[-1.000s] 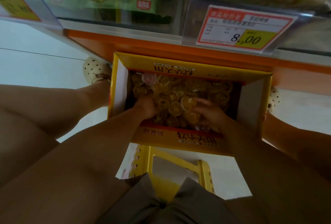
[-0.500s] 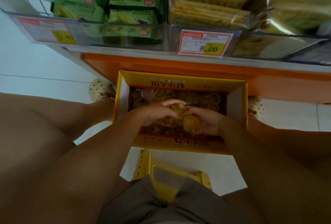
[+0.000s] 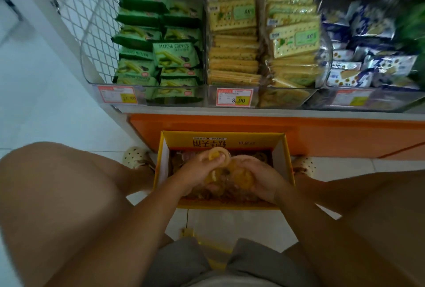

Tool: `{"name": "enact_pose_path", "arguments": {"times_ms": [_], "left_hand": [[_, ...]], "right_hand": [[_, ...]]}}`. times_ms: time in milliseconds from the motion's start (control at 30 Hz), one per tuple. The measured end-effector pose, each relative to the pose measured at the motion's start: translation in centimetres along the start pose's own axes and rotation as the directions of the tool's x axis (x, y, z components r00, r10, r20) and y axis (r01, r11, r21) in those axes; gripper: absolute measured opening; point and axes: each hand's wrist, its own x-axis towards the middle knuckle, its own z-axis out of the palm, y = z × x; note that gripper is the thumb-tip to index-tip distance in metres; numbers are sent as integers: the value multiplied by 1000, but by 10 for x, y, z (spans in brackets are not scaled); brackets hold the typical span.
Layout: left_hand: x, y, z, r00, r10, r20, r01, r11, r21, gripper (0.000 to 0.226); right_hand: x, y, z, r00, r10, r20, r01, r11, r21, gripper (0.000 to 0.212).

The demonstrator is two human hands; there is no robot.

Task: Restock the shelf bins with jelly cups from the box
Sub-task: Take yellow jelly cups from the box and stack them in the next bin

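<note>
Cupping round amber jelly cups point(image 3: 219, 155) with left hand point(image 3: 197, 170) and right hand point(image 3: 264, 181) curled round them, above yellow cardboard box point(image 3: 220, 138) mid-frame; lift level, palms together.

Both hands, left point(image 3: 197, 171) and right point(image 3: 259, 181), hold jelly cups point(image 3: 241, 177) above the yellow box point(image 3: 220, 143)

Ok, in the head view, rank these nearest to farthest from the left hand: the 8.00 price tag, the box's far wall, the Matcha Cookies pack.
1. Box's far wall, just beyond the left hand.
2. 8.00 price tag, on the shelf edge above.
3. Matcha Cookies pack, farther back in the left bin.
</note>
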Motion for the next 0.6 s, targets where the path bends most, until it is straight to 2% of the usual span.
{"name": "enact_pose_path", "arguments": {"times_ms": [33, 100, 200, 333, 400, 467, 600], "left_hand": [[-5, 6, 0, 1000, 2, 7, -1, 998, -56, 53], [-14, 17, 0, 999, 0, 47, 9, 980, -197, 28], [-23, 27, 1, 996, 15, 85, 10, 955, -295, 30], [-29, 30, 9, 997, 35, 74, -9, 948, -317, 31], [-33, 29, 17, 995, 71, 70, -45, 948, -316, 32], [-36, 29, 24, 993, 108, 54, -87, 948, -305, 33], [-46, 33, 36, 981, 191, 44, -176, 958, -224, 25]], "right_hand": [[-4, -2, 1, 999, -46, -14, 46, 999, 9, 29], [-11, -7, 5, 992, -124, -22, 124, 992, -4, 30], [-20, -10, 9, 981, -195, -19, 192, 975, -112, 31], [-29, -7, 10, 968, -248, -35, 234, 944, -231, 46], [-31, -7, 11, 952, -289, -102, 260, 939, -226, 44], [-34, -7, 11, 951, -265, -160, 237, 956, -173, 52], [-43, -10, 8, 965, -231, -127, 210, 965, -159, 33]]}}
